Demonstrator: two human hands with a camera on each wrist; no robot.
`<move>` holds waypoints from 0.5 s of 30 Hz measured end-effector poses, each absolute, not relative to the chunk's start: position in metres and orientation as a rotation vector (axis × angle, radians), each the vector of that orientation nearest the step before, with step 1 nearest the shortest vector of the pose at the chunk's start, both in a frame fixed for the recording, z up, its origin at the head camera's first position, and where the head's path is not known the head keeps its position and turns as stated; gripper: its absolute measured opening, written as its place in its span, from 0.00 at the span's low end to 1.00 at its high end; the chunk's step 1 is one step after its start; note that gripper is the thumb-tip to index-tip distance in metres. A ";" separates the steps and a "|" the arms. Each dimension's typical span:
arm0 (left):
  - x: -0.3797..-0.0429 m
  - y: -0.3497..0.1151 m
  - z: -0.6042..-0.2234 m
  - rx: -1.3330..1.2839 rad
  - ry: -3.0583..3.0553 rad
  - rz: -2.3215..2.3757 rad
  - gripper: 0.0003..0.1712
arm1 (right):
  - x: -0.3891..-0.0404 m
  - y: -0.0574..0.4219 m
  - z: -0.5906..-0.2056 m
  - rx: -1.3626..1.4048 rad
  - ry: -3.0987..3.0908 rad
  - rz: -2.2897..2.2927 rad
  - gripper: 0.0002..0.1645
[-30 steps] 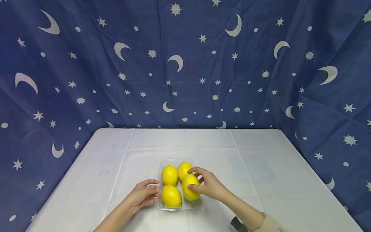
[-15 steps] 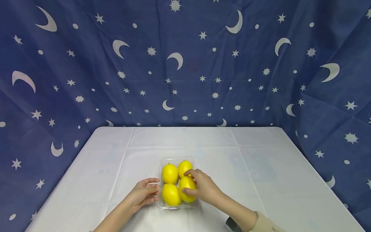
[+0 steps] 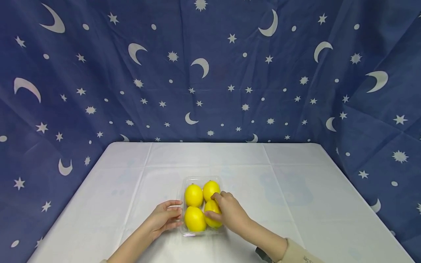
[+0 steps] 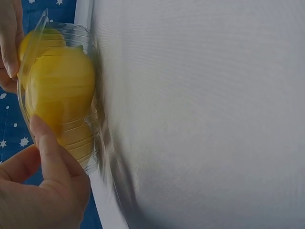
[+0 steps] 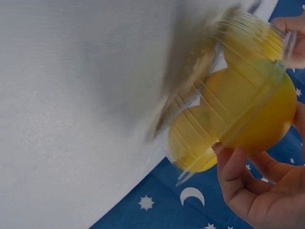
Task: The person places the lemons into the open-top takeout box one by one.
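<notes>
A clear plastic container [image 3: 198, 234] holds several yellow lemons: one at front left [image 3: 195, 219], one at back left [image 3: 193, 195] and one at back right [image 3: 211, 188]. My right hand [image 3: 232, 214] grips the front-right lemon [image 3: 212, 207] between thumb and fingers, low in its corner. The right wrist view has this lemon [image 5: 269, 114] bulging above the rim, with fingertips at the clear wall. Against the container's left side, my left hand [image 3: 164, 218] rests its lightly bent fingers. In the left wrist view a fingertip [image 4: 38, 125] touches the ribbed outer wall.
A white cloth [image 3: 276, 197] covers the table beneath the container. Behind it and at the sides hangs a blue curtain [image 3: 223, 73] with moons and stars. A dark band [image 3: 263, 254] shows by the right wrist, beside a beige sleeve [image 3: 297, 252].
My right hand has lowered its lemon into the container's front-right corner, moving slightly left and down. The left hand stays at the container's side. The head view has shifted slightly.
</notes>
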State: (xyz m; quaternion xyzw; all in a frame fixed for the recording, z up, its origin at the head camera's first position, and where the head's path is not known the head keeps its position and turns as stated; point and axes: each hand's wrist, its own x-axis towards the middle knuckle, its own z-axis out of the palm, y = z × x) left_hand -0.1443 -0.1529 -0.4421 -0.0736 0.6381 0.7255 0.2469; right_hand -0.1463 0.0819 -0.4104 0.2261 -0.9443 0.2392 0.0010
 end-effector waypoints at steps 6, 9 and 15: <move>-0.144 -0.152 -0.443 -0.181 1.726 1.973 0.27 | -0.145 0.080 -0.414 0.718 -2.944 0.691 0.24; -0.145 -0.151 -0.443 -0.181 1.728 1.973 0.27 | -0.146 0.080 -0.415 0.718 -2.936 0.675 0.23; -0.145 -0.150 -0.443 -0.174 1.738 1.965 0.27 | -0.146 0.077 -0.421 0.757 -2.917 0.450 0.24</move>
